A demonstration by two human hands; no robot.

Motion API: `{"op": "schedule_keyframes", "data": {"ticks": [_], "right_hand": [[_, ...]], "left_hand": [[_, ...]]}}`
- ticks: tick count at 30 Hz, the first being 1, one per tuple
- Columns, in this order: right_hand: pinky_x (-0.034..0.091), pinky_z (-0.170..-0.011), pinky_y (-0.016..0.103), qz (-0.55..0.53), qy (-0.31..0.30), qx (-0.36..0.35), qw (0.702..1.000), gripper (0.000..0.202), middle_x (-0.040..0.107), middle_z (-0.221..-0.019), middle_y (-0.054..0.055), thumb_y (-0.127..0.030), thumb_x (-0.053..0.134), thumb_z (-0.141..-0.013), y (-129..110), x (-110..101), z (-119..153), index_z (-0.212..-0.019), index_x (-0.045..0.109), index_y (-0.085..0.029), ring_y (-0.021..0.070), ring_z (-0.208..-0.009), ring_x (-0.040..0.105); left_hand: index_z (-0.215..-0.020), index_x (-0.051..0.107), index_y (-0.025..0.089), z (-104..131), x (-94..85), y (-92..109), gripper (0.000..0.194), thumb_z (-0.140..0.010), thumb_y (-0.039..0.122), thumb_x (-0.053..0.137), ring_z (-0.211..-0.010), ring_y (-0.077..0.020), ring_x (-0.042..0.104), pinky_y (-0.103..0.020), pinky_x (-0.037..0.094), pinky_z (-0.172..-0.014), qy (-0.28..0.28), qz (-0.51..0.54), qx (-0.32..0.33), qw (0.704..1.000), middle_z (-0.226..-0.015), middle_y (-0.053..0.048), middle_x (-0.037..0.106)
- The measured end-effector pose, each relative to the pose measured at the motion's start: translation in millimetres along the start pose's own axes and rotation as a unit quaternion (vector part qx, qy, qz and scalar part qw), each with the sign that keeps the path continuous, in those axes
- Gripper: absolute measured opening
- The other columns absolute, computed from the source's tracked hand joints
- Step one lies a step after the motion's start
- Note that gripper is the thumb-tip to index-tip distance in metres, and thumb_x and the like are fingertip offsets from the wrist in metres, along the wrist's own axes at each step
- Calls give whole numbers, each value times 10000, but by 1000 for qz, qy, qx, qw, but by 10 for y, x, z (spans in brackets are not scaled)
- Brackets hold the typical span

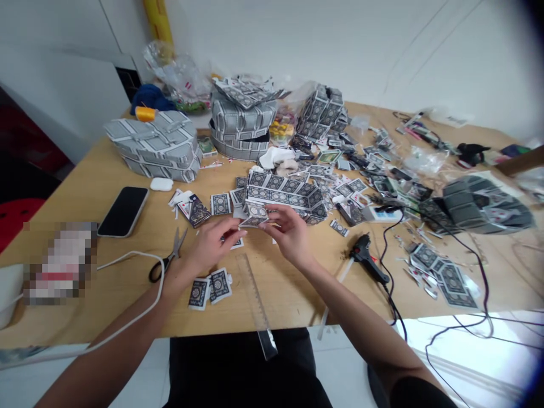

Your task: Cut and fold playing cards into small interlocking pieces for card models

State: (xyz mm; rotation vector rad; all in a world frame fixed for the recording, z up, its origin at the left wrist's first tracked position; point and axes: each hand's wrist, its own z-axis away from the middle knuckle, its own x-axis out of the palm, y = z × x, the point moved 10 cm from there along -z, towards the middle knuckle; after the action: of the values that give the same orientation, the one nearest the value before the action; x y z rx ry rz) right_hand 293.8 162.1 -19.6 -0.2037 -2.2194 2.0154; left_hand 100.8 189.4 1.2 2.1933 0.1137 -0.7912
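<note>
Both my hands meet over the middle of the table at a folded playing card [255, 215] with a dark patterned back. My right hand [291, 235] pinches its right side between thumb and fingers. At its left corner, the thumb and fingertips of my left hand [215, 241] close on the edge. Right behind the card is an open box made of playing cards [284, 195], with patterned walls. Flat cards [221, 204] lie to the left of the box, and one is partly hidden under my left hand. Cut cards [210, 288] lie nearer to me.
Scissors [170, 258], a phone [124, 211] and a white cable [144, 255] lie left. A clear ruler [257, 300] overhangs the front edge. To the right are a glue gun [368, 258] with its black cord and scattered cards. Finished-looking card baskets [157, 144] stand behind.
</note>
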Motion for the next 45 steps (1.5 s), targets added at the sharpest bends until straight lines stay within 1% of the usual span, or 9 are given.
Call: {"op": "schedule_keyframes", "data": {"ticks": [8, 11, 14, 18, 23, 27, 34, 39, 45], "right_hand": [[607, -856, 364, 47, -36, -16, 998, 506, 779, -1189, 96, -450, 852, -875, 31, 6, -55, -1307, 668, -259, 225, -992, 759], [615, -829, 360, 25, -12, -26, 999, 448, 772, -1057, 64, -472, 826, -904, -87, -93, -46, -1262, 682, -244, 201, -880, 745], [622, -762, 343, 0, -41, 2, 999, 514, 739, -899, 19, -529, 805, -921, -96, -27, -34, -1321, 656, -242, 184, -763, 723], [657, -808, 369, -33, -129, 67, 989, 756, 745, -937, 17, -605, 775, -931, 3, 241, 27, -1559, 498, -289, 208, -839, 745], [660, -872, 350, -60, -152, 74, 984, 637, 739, -1100, 41, -504, 806, -934, 63, 351, 53, -1496, 582, -305, 187, -905, 742], [668, -906, 373, -99, -147, 64, 982, 550, 750, -1187, 59, -439, 812, -936, 155, 293, 23, -1437, 636, -299, 217, -1025, 755], [671, -921, 457, -125, -79, 59, 987, 468, 809, -988, 45, -591, 725, -976, 449, 197, 53, -1306, 659, -265, 247, -889, 799], [657, -880, 426, -54, -35, -28, 998, 523, 800, -928, 43, -467, 617, -1078, 320, 165, 131, -1557, 498, -295, 227, -830, 782], [635, -771, 353, 34, -34, -74, 996, 221, 835, -1033, 67, -331, 658, -1032, 229, 175, 164, -1165, 806, -233, 191, -814, 768]], "left_hand": [[-979, 734, 220, 40, -196, 46, 120, -1035, 309, 678, -655, -127, 713, -243, 559, -659, 90, -35, 7, 995, -788, 15, 783], [-994, 739, 222, 57, -257, 61, 76, -1020, 280, 697, -655, -122, 719, -242, 570, -674, 116, -50, 14, 992, -798, 17, 792], [-990, 748, 228, 46, -245, 104, 53, -1000, 229, 696, -708, -131, 752, -240, 578, -686, 104, -61, 38, 992, -842, 9, 813], [-902, 742, 239, 31, -188, 140, 140, -990, 174, 654, -765, -151, 778, -256, 585, -713, 66, -80, 65, 992, -884, -2, 828], [-916, 735, 229, 27, -115, 143, 159, -1008, 153, 630, -738, -152, 754, -267, 574, -713, 36, -98, 80, 991, -842, -4, 799], [-1039, 737, 212, 4, -31, 171, 102, -1023, 170, 645, -891, -175, 762, -293, 599, -825, 13, -94, 86, 992, -959, -42, 777], [-1143, 722, 217, -10, 45, 137, 123, -1020, 213, 716, -986, -171, 747, -299, 589, -898, -16, -55, 66, 996, -1047, -42, 757], [-1084, 747, 227, -26, 13, 45, 84, -1000, 218, 746, -970, -173, 747, -299, 581, -891, -2, -22, 30, 999, -1025, -33, 780], [-969, 779, 231, -29, -8, -55, 14, -965, 243, 786, -887, -167, 742, -297, 572, -840, 21, 35, -11, 999, -938, -7, 797]]}}
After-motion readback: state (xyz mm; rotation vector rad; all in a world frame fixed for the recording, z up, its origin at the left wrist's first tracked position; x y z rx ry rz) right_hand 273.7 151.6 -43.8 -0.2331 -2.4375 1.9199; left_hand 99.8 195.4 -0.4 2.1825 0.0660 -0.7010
